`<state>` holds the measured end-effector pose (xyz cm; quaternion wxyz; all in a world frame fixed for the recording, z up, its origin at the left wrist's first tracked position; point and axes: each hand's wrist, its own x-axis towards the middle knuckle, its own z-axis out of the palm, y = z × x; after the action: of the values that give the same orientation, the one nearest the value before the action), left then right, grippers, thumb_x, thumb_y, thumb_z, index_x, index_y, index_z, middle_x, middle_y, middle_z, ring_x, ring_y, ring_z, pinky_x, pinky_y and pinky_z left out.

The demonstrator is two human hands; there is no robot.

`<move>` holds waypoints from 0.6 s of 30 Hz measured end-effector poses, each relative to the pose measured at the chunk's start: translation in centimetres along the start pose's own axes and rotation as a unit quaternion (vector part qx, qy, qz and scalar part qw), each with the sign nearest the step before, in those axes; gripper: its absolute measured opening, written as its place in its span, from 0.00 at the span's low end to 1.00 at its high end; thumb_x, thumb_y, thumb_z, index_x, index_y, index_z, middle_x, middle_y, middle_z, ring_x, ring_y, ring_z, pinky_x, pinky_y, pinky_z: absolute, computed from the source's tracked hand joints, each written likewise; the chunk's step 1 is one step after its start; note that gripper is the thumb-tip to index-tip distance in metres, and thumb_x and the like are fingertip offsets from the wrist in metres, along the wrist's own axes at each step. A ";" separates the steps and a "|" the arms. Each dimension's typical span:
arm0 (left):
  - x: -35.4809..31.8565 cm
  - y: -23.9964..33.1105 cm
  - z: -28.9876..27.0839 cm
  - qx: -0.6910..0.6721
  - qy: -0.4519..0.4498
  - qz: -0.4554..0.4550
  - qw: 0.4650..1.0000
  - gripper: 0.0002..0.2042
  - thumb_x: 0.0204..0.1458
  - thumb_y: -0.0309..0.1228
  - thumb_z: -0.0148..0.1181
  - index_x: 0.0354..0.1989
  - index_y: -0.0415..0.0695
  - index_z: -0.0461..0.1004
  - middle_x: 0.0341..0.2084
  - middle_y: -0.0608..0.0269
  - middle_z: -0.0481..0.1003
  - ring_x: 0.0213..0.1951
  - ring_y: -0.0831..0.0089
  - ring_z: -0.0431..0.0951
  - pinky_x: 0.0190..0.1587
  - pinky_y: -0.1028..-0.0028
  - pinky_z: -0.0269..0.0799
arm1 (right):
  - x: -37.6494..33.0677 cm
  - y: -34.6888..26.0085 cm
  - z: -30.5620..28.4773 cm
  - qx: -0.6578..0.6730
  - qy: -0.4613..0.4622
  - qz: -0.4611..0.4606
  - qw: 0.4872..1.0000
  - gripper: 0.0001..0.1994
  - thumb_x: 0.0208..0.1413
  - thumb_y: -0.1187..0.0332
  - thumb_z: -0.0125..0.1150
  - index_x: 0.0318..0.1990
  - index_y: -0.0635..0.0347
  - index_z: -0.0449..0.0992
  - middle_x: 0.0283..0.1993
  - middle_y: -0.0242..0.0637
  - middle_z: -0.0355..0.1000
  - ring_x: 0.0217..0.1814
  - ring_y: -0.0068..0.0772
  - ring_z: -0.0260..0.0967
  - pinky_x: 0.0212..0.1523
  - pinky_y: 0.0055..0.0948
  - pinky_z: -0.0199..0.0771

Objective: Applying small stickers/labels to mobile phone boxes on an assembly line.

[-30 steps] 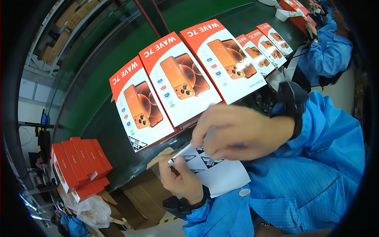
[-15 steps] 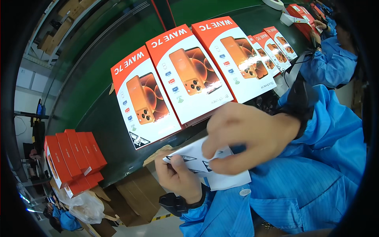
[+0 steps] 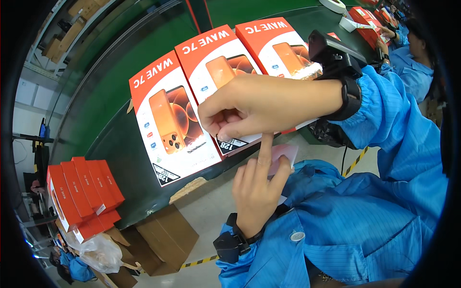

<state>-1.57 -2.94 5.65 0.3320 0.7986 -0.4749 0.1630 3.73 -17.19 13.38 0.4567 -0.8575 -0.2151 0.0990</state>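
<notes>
My right hand (image 3: 245,106) is closed over the lower part of the middle phone box (image 3: 216,66). Its thumb and curled fingers press on a black-and-white triangular sticker (image 3: 232,143) at that box's near left corner. Just below, my left hand (image 3: 257,189) holds a pale label sheet (image 3: 284,154) between thumb and fingers, its index finger stretched up to the box's near edge. The left phone box (image 3: 175,120) bears a similar corner sticker (image 3: 166,175). My right hand and forearm partly cover the right phone box (image 3: 276,53).
Stacked red boxes (image 3: 89,192) stand at the dark green table's left end. Below are a clear plastic bag (image 3: 102,253) and an open brown carton (image 3: 165,237). A tape roll (image 3: 333,5) lies far right, near a co-worker in a blue sleeve (image 3: 408,72).
My right hand has moved from the label sheet up and left onto the middle box, where a corner sticker now shows. My left hand has shifted right and upward with the sheet.
</notes>
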 end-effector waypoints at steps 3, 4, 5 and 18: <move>-0.1 -0.2 0.3 -0.011 0.009 -0.015 1.000 0.06 0.38 0.32 0.56 0.22 0.46 0.68 0.45 0.58 0.67 0.22 0.79 0.64 0.22 0.83 0.59 | 0.5 0.6 -0.2 0.015 -0.007 -0.027 0.999 0.04 0.40 0.72 0.51 0.24 0.62 0.67 0.19 0.34 0.63 0.23 0.28 0.61 0.25 0.24 0.59; 0.0 -0.2 0.2 -0.012 0.009 -0.015 1.000 0.06 0.38 0.32 0.56 0.22 0.46 0.68 0.45 0.58 0.67 0.22 0.79 0.64 0.22 0.83 0.59 | 0.5 0.6 -0.3 -0.005 -0.017 -0.025 1.000 0.04 0.41 0.73 0.52 0.26 0.63 0.67 0.20 0.33 0.63 0.23 0.24 0.60 0.25 0.22 0.60; 0.1 -0.1 -0.1 -0.022 -0.003 -0.021 1.000 0.09 0.32 0.31 0.59 0.23 0.44 0.69 0.46 0.54 0.66 0.22 0.75 0.67 0.23 0.80 0.62 | 0.5 0.7 -0.4 -0.024 -0.027 -0.022 0.999 0.04 0.43 0.73 0.53 0.27 0.64 0.67 0.20 0.33 0.63 0.24 0.21 0.60 0.25 0.20 0.60; 0.1 0.1 -0.1 -0.033 -0.024 -0.045 0.998 0.10 0.31 0.31 0.61 0.23 0.42 0.70 0.45 0.50 0.65 0.23 0.68 0.70 0.24 0.75 0.64 | 0.3 0.5 -0.1 -0.043 -0.027 -0.037 0.998 0.04 0.43 0.74 0.51 0.27 0.65 0.68 0.20 0.35 0.63 0.23 0.22 0.59 0.25 0.22 0.60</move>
<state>-1.64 -2.92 5.83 0.3537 0.8112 -0.4518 0.1126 4.14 -17.38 13.03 0.4170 -0.8648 -0.2627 0.0957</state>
